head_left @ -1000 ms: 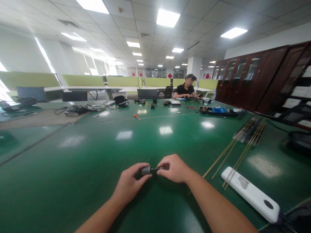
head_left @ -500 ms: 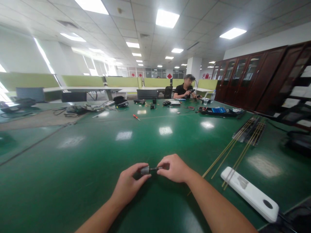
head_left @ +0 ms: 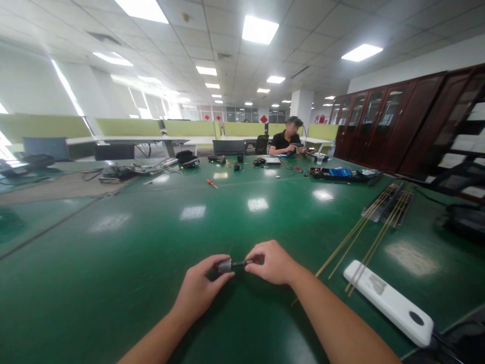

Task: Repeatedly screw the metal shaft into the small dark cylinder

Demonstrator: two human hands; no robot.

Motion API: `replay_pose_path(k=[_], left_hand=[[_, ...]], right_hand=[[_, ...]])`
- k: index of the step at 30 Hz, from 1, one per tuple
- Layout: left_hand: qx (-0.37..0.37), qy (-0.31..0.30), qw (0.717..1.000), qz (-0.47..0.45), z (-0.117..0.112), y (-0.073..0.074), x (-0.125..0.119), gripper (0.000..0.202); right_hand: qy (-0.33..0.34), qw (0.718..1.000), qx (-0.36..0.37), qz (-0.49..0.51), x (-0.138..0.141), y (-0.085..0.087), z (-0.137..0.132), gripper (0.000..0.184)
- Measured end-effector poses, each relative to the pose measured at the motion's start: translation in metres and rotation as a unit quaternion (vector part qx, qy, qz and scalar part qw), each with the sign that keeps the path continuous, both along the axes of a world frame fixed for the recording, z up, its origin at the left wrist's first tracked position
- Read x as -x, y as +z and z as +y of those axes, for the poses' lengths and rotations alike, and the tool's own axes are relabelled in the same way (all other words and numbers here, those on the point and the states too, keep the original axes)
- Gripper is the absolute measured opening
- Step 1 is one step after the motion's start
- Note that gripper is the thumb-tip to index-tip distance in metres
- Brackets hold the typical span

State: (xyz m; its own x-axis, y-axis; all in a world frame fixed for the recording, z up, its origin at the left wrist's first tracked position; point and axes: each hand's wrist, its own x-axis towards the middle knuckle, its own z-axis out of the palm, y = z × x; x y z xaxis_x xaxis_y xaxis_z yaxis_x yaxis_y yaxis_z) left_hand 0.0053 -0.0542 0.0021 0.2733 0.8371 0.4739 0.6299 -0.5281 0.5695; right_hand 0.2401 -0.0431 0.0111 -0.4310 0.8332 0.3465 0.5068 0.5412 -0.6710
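Low in the middle of the view, a small grey cylinder with a thin dark shaft [head_left: 225, 265] lies level between my two hands, just above the green table. My left hand [head_left: 199, 288] has its thumb and fingers closed around the wide grey end. At the other side, my right hand [head_left: 273, 263] pinches the tip of the shaft between thumb and forefinger. The shaft's middle shows in the gap between the hands. Its exact kind is too small to make out.
A white power strip [head_left: 390, 303] and long thin yellowish rods [head_left: 356, 232] lie to the right. Farther off are a red screwdriver [head_left: 212, 183], a black tray with blue items [head_left: 341, 173] and cables [head_left: 125, 172]. Across the green table [head_left: 132, 242] sits a person [head_left: 282, 141] holding a dark tool.
My hands and the grey cylinder stay almost in place. The person across the table has lowered their hands slightly.
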Motion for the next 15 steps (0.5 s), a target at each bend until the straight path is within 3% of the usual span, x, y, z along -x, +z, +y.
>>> replay_pose_path(k=[15], left_hand=[[0.003, 0.001, 1.000, -0.004, -0.0011, 0.0031, 0.0000, 0.028]], right_hand=[[-0.003, 1.000, -0.001, -0.006, -0.0004, 0.0038, -0.0002, 0.014]])
